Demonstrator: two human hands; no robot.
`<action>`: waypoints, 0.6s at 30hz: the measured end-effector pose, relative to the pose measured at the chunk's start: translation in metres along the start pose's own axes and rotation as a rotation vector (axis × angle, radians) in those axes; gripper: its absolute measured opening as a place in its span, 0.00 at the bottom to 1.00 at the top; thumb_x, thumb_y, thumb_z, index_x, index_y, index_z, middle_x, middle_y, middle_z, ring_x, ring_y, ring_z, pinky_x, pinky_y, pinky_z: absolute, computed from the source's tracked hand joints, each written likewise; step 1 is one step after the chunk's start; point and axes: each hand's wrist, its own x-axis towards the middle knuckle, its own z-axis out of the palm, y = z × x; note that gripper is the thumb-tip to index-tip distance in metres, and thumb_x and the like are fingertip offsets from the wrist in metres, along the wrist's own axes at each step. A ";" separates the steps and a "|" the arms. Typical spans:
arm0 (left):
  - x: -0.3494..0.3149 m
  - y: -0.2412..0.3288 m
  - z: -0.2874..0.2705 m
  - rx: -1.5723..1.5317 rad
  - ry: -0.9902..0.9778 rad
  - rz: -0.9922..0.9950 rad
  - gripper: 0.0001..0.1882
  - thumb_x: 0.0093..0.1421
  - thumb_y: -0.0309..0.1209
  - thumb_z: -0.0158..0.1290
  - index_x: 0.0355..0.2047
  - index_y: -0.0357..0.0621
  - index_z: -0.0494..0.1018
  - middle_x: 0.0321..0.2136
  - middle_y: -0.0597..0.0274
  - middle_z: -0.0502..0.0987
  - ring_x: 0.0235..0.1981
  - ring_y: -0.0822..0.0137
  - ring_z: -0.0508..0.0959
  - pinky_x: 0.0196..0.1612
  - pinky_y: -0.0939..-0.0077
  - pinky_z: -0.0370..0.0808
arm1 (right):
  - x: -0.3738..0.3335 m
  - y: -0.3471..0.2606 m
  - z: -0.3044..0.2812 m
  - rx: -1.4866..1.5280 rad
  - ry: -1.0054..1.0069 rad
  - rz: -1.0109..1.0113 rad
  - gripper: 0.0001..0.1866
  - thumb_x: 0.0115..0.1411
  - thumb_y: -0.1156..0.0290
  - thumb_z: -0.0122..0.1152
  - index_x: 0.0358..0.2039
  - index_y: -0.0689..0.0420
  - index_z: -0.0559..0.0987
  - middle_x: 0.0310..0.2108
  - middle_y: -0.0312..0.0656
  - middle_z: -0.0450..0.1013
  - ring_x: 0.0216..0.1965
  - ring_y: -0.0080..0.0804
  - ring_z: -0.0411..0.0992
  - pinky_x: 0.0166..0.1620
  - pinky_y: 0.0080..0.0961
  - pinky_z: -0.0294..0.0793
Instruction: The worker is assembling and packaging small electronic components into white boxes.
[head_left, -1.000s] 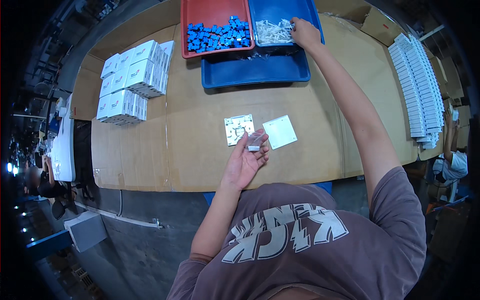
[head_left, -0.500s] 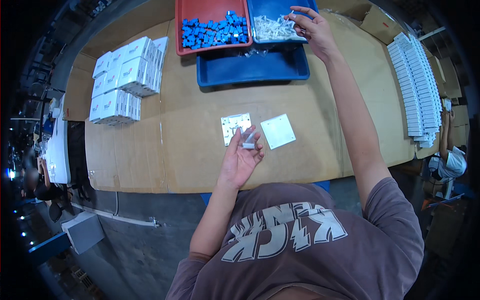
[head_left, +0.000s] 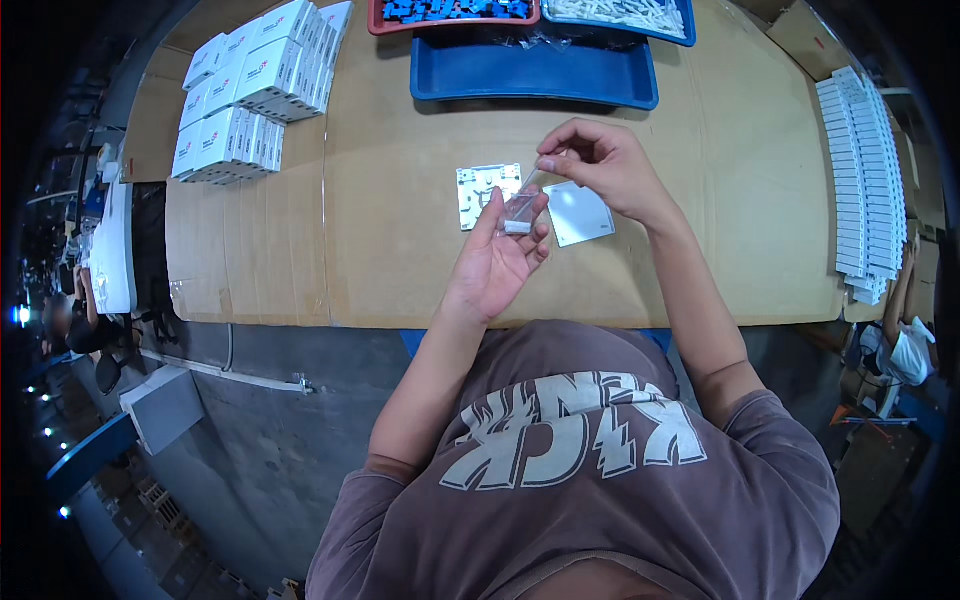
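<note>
My left hand point(head_left: 500, 262) is palm up, its fingers curled round a small clear plastic bag point(head_left: 519, 208) with a white piece in its lower end. Close above the bag's mouth, my right hand point(head_left: 605, 168) pinches a thin pale piece point(head_left: 533, 176); its exact shape is too small to tell. Behind the left hand lies a white square plate point(head_left: 478, 190) with cut-outs and raised details. A plain white square plate point(head_left: 580, 216) rests just right of the bag, partly below my right hand.
Beyond the hands stands a blue tray point(head_left: 535, 92). Behind it are a red tray point(head_left: 385, 26) of blue parts and another blue tray point(head_left: 688, 30) of thin white pieces. White boxes point(head_left: 225, 130) are stacked at left, stacked white units point(head_left: 850, 170) at right. People work at both sides.
My right hand has come from above the tray of white pieces down to the bag in my left hand. The view has tilted, so the table sits higher in the picture.
</note>
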 end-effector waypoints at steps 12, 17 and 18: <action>-0.006 -0.003 0.001 0.015 -0.004 -0.015 0.22 0.73 0.50 0.51 0.58 0.49 0.72 0.52 0.62 0.81 0.52 0.62 0.82 0.48 0.67 0.81 | 0.010 0.009 0.005 -0.156 -0.312 -0.098 0.02 0.61 0.78 0.69 0.35 0.60 0.85 0.38 0.32 0.79 0.34 0.15 0.73 0.35 0.15 0.71; -0.007 -0.005 -0.003 0.006 -0.012 -0.014 0.22 0.74 0.50 0.50 0.58 0.50 0.73 0.52 0.62 0.82 0.54 0.59 0.82 0.49 0.64 0.82 | 0.011 -0.003 0.004 -0.231 -0.409 -0.093 0.04 0.63 0.75 0.67 0.35 0.62 0.85 0.41 0.37 0.80 0.36 0.21 0.74 0.40 0.21 0.74; -0.007 -0.005 -0.003 0.008 -0.001 -0.011 0.22 0.74 0.50 0.50 0.58 0.50 0.73 0.52 0.62 0.82 0.54 0.59 0.82 0.49 0.64 0.82 | 0.011 -0.007 0.004 -0.232 -0.409 -0.093 0.04 0.63 0.75 0.67 0.35 0.62 0.85 0.41 0.37 0.80 0.36 0.21 0.74 0.40 0.21 0.74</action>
